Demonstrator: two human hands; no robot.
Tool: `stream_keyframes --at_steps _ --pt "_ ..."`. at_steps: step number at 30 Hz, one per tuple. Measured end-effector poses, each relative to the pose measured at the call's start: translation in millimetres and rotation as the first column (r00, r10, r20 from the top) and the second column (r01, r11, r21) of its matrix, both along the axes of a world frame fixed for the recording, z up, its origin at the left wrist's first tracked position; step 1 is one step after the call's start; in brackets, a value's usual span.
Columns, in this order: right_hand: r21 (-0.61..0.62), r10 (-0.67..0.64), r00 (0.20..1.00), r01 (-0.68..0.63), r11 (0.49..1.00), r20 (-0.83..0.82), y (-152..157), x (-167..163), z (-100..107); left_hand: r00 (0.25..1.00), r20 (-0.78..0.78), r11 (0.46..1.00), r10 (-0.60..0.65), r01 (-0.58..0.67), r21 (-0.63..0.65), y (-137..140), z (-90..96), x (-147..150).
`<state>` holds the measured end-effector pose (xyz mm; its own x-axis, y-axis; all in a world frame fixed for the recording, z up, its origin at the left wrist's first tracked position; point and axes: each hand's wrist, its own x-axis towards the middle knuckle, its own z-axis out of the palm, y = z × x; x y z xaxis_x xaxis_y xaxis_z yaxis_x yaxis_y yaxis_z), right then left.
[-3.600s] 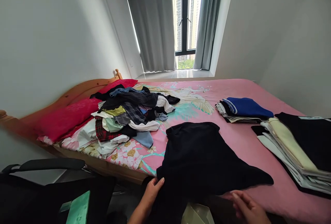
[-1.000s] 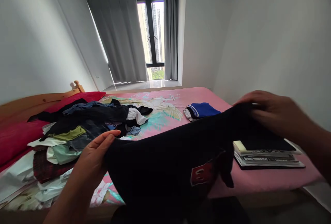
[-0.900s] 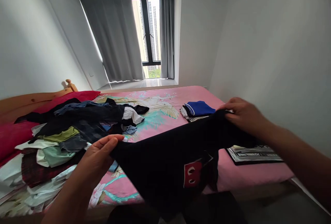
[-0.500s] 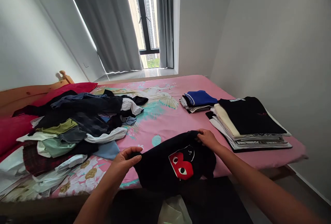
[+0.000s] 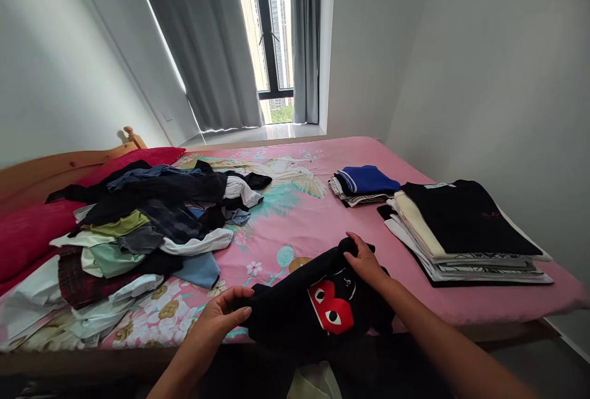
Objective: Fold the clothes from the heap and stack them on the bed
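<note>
The left hand (image 5: 220, 317) pinches the near-left edge of a black shirt with a red heart (image 5: 318, 307), which lies bunched on the near edge of the pink bed (image 5: 318, 221). The right hand (image 5: 364, 259) grips the shirt's far edge. Right of that hand sits a stack of folded clothes (image 5: 461, 233); left of the left hand sprawls a heap of unfolded clothes (image 5: 152, 221). Beyond both hands lies a small folded pile topped in blue (image 5: 364, 182).

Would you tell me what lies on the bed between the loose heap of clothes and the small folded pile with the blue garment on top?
Only bare sheet, pink with a bird print, lies between the loose heap and the blue-topped pile, as the head view shows.
</note>
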<state>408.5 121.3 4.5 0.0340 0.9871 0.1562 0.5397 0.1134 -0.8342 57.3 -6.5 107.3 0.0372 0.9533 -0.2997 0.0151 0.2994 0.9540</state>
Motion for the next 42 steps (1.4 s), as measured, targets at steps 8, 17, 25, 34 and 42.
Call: stream_keyframes --at_steps 8,17,25,34,42 --pt "0.03 0.143 0.975 -0.15 0.988 0.168 -10.6 -5.8 5.4 0.998 -0.045 0.999 0.034 -0.033 0.024 -6.9 -1.4 -5.0" --pt "0.129 0.196 0.922 -0.251 0.959 0.335 -30.3 30.0 67.6 0.978 -0.188 0.991 0.094 -0.075 0.106 -9.3 20.3 -5.2" --pt "0.482 -0.004 0.919 -0.203 0.852 0.395 -66.0 69.1 214.7 0.89 -0.42 0.925 0.176 -0.003 0.381 -12.0 102.6 -11.8" --pt "0.45 -0.249 0.721 -0.097 0.887 0.646 27.8 71.5 289.1 0.571 -0.678 0.725 0.463 0.195 0.66 80.9 168.0 -8.6" --pt "0.583 -0.321 0.863 0.039 0.812 0.39 -22.1 77.1 301.5 0.534 -0.538 0.588 0.652 0.092 0.804 16.5 189.6 6.2"
